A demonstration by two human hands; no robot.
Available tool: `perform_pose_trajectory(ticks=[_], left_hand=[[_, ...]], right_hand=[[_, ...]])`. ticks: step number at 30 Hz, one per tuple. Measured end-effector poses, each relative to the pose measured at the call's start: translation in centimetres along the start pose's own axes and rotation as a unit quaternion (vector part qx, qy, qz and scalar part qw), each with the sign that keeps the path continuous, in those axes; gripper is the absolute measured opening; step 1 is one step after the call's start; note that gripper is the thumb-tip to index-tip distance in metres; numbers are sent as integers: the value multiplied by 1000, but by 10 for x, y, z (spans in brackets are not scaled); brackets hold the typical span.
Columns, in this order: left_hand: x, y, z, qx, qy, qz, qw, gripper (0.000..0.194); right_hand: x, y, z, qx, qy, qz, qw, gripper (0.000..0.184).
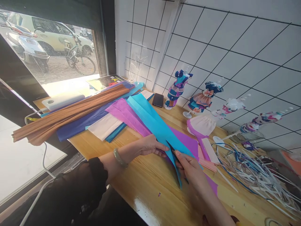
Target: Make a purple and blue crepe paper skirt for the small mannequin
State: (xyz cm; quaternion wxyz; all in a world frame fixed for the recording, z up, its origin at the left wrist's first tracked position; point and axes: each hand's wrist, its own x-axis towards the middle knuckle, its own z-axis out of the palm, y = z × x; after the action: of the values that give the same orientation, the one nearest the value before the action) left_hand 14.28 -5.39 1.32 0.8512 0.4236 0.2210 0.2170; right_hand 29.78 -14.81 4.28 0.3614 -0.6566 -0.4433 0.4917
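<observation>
A long sheet of bright blue crepe paper [150, 114] lies across the wooden table, over purple paper [184, 138]. My left hand [154, 146] pinches the blue paper's near edge, thumb on top and fingers beneath. In my right hand [189, 166] are dark scissors [171, 146], their blades at the paper beside my left thumb. A narrow blue strip [176, 175] hangs partly cut along that edge. My right fingers hide most of the scissor handles. Pink-purple paper [122, 111] lies just left of the blue sheet.
Brown pleated paper [77, 110] and dark blue paper [82, 125] lie at left. A phone [158, 100] rests near the wall. Several small dress forms, one in a blue and purple outfit [177, 89], stand at right. Loose paper strips [256, 175] are heaped near the right edge.
</observation>
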Motion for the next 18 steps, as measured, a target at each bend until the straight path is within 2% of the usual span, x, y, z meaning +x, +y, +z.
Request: perform_pose_trajectory(ticks=[6, 13, 18], left_hand=[[0, -1, 0, -4, 0, 0, 1000, 38], [0, 1, 2, -2, 11, -4, 1000, 38], [-1, 1, 0, -7, 14, -6, 1000, 46]], right_hand=[[3, 5, 0, 1, 4, -24, 1000, 54], [4, 5, 0, 2, 6, -22, 1000, 55], [3, 6, -1, 3, 17, -29, 999, 54]])
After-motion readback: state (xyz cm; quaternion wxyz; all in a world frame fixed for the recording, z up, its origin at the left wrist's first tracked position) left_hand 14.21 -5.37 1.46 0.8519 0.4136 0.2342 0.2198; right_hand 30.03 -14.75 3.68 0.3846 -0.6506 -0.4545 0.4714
